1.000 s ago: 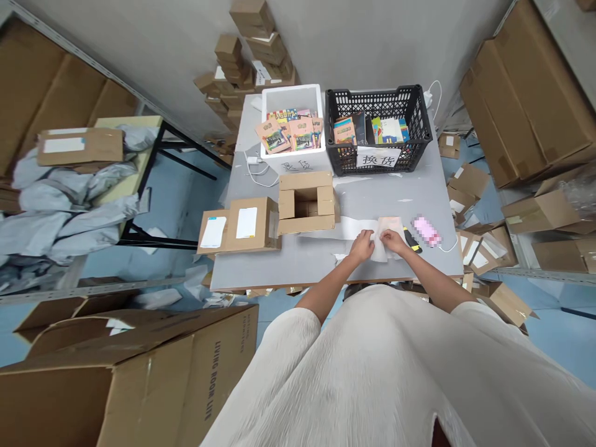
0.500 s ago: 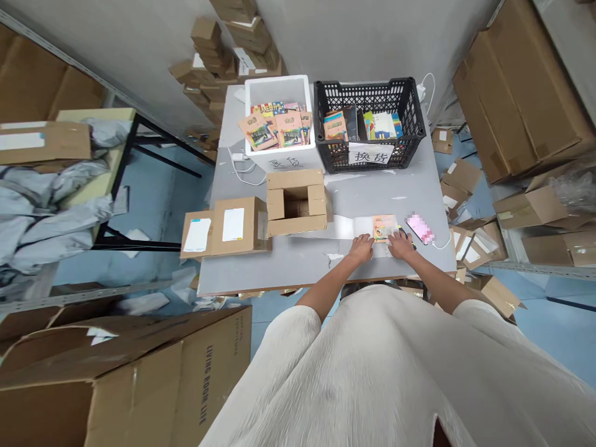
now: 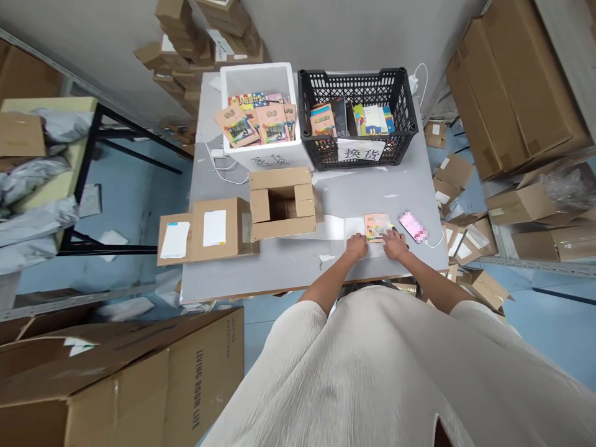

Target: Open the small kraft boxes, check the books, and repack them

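the right hand (image 3: 395, 244) covers the lower right corner of a peach-covered book (image 3: 375, 227), so that corner is hidden, and the cover's lettering is too small to read. a yellow-and-black tool (image 3: 393, 228) is mostly lost behind the same hand, and the phone (image 3: 413, 227) just beyond it is pixelated. the white paper (image 3: 350, 228) beneath the book runs left until the open carton (image 3: 279, 179) hides it; the carton's inside is dark. at lower left, the frame cuts off a large cardboard box (image 3: 205, 360).

the book lies flat on the paper, between the two hands and slightly farther from the body. the left hand (image 3: 357, 246) rests palm down on the paper, just beside the book's lower left corner. both hands look fairly flat; whether their fingertips pinch anything, i cannot tell.
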